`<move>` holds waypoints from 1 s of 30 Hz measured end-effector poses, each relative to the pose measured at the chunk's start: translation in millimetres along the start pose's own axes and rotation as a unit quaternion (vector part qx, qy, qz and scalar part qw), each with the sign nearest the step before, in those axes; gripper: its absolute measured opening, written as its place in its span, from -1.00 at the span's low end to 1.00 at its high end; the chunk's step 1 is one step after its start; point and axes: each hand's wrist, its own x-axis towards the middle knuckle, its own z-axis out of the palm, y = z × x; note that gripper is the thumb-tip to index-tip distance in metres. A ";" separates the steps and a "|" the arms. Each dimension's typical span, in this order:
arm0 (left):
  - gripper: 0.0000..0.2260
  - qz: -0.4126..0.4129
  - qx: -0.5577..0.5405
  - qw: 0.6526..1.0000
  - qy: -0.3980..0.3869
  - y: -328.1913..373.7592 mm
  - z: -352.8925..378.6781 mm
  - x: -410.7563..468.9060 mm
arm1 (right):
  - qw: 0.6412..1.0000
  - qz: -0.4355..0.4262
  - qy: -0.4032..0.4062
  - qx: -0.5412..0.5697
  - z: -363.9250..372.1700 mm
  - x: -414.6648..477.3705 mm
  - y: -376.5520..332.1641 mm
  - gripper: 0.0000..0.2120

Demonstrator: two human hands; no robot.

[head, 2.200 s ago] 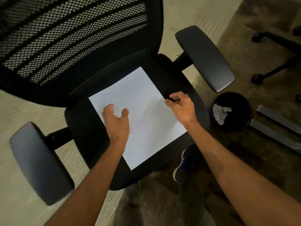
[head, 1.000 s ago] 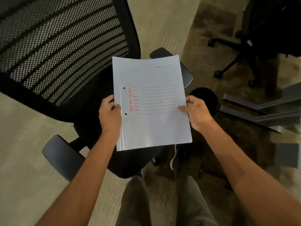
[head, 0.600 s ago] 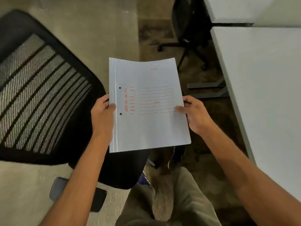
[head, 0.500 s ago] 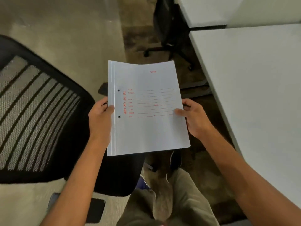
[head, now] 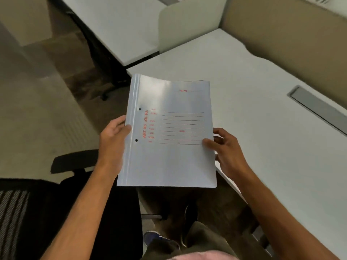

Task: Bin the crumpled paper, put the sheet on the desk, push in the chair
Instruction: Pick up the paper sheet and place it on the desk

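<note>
I hold a white sheet (head: 169, 156) with red printed lines and two punch holes flat in front of me. My left hand (head: 112, 141) grips its left edge, and my right hand (head: 227, 149) pinches its right edge. The sheet's right half hangs above the near corner of the white desk (head: 272, 128). The black mesh chair (head: 56, 212) is at the lower left, its armrest (head: 73, 162) just left of my left forearm. The bin and the crumpled paper are out of view.
A second white desk (head: 120, 29) lies behind, split off by a beige partition (head: 281, 34). A grey cable slot (head: 317, 107) is set into the near desk. My legs and blue shoe (head: 159, 239) stand on the dark carpet.
The sheet was lifted off the chair seat with both hands. I have turned right, so the chair slid to the lower left and the desk now fills the right side.
</note>
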 end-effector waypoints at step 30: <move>-0.76 0.048 0.098 0.962 -0.251 69.6 320.0 54.9 | 0.965 -0.039 0.234 0.110 -229.8 -29.9 -20.2 -0.72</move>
